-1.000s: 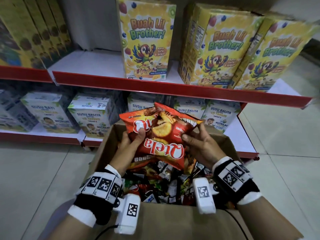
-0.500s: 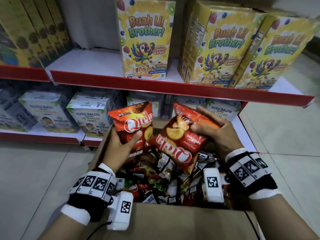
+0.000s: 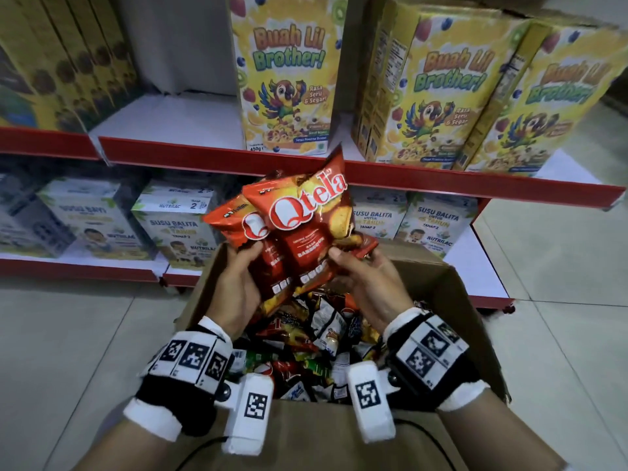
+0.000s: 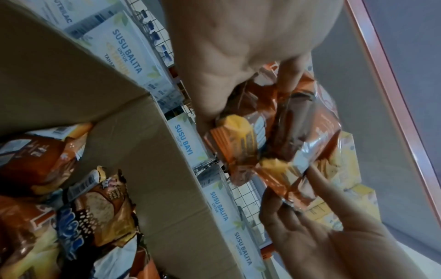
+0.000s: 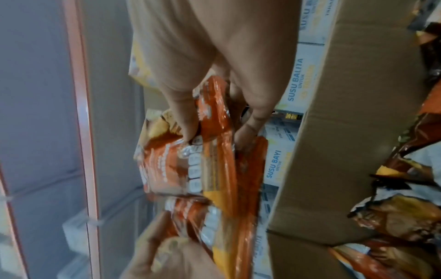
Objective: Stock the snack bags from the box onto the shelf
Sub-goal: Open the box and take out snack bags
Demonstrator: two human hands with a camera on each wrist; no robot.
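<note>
Gripping the lower edges of two red Qtela snack bags [image 3: 299, 229], your left hand [image 3: 238, 287] and right hand [image 3: 367, 287] hold them upright and overlapping above the open cardboard box [image 3: 452, 300]. Below your wrists the box is heaped with mixed snack packets [image 3: 306, 334]. Beyond it stand the red-edged shelf [image 3: 176, 154], its Buah Lil Brother cereal boxes [image 3: 289, 79], and Susu Balita milk cartons [image 3: 176, 229] underneath.
</note>
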